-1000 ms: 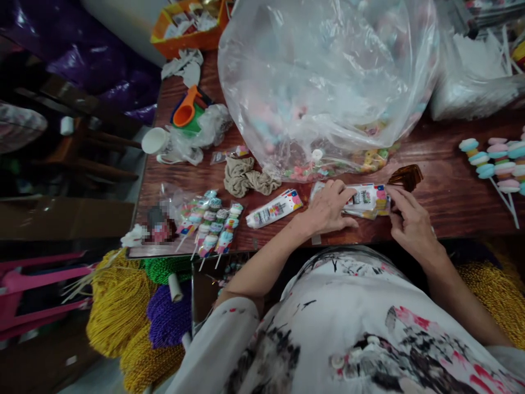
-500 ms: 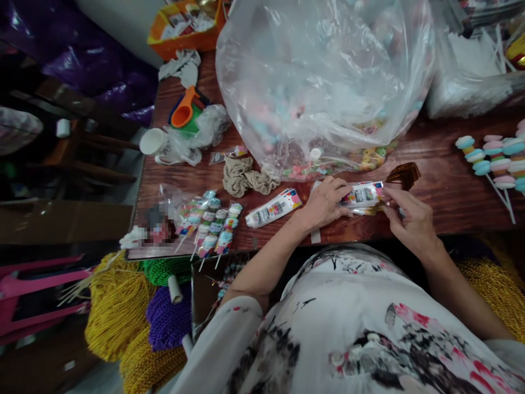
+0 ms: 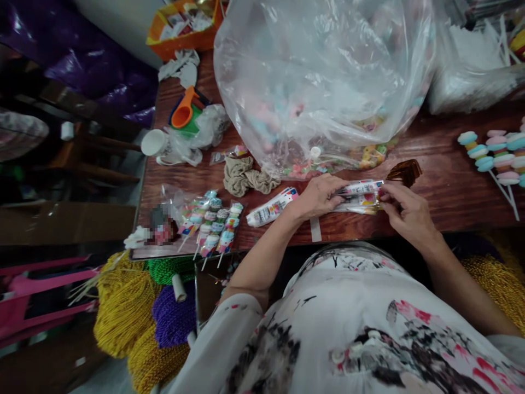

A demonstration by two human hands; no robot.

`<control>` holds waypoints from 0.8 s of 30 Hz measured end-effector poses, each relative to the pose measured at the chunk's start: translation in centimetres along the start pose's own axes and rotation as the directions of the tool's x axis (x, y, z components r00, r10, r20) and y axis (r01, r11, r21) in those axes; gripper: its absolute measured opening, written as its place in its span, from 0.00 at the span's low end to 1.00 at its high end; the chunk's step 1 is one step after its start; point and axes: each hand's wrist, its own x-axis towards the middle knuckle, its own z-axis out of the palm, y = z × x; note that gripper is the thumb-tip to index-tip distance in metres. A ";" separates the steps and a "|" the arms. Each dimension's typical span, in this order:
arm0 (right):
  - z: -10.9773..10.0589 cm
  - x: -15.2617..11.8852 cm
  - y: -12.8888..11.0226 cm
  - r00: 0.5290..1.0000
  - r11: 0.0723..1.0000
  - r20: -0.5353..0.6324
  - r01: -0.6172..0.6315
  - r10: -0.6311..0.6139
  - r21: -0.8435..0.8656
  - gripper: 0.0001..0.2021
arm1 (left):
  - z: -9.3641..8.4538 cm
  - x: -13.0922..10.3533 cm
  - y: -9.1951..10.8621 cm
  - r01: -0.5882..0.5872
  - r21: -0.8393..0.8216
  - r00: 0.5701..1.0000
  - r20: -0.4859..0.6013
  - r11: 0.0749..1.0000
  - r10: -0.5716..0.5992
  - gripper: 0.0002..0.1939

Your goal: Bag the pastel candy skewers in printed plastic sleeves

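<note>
Between my two hands lies a printed plastic wrapper (image 3: 361, 189) with a shiny, clear lower part, near the table's front edge. My left hand (image 3: 322, 196) grips its left end, thumb below and fingers above. The fingertips of my right hand (image 3: 404, 205) pinch its right end. To the left of my left hand rests a stack of printed wrappers (image 3: 268, 209). Brown-gold twist ties (image 3: 404, 173) lie just behind my right hand. Wrapped candy skewers (image 3: 211, 227) sit farther left, and unwrapped pastel skewers (image 3: 498, 156) lie at the far right.
A large clear bag of candy (image 3: 324, 87) fills the back middle. A beige cloth (image 3: 246, 178), a white cup (image 3: 154, 143), an orange scoop (image 3: 182, 115) and an orange bin (image 3: 184, 35) are on the left. Clear bags (image 3: 471, 76) sit at the back right.
The wrapper between my hands has tilted and creased, showing more of its clear part. My left hand has shifted slightly left, uncovering more of a white strip on the table edge.
</note>
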 end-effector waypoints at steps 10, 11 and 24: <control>0.1 0.3 0.2 1.000 0.999 -0.022 -0.005 0.004 -0.043 0.24 | 0.1 -0.3 0.6 0.012 0.136 1.000 -0.005 0.991 -0.011 0.18; 0.1 0.5 0.1 1.000 0.999 -0.024 -0.002 0.001 -0.054 0.24 | 0.2 -0.4 0.6 0.017 0.144 1.000 -0.015 0.989 -0.015 0.18; 0.3 0.9 -0.1 1.000 0.998 0.027 0.001 0.001 -0.057 0.25 | 1.7 -1.4 0.0 0.015 0.022 0.981 -0.191 1.000 -0.011 0.16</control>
